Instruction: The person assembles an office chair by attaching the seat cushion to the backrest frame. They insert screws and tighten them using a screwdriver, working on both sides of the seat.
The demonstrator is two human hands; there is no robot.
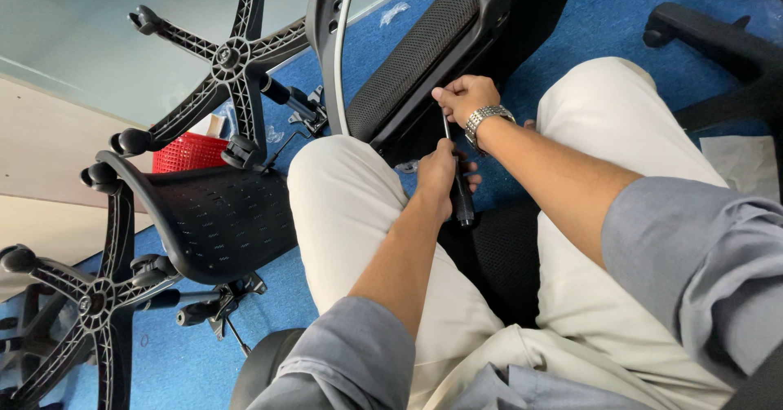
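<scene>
My left hand [436, 173] is closed around the upper part of a black-handled screwdriver [463, 204], between my knees. The thin metal shaft runs up to my right hand [463, 96], which wears a metal watch and pinches the shaft near its tip. The tip meets the edge of a black mesh chair part [412, 55] that leans in front of me. The tip itself is hidden by my fingers. I am seated, and my legs in beige trousers flank the tool.
Two black star-shaped chair bases [232, 55] [98, 300] lie at the left on blue carpet. A black perforated seat shell [220, 222] rests by my left knee, with a red basket [189, 153] behind it. A black armrest [710, 39] sits at the upper right.
</scene>
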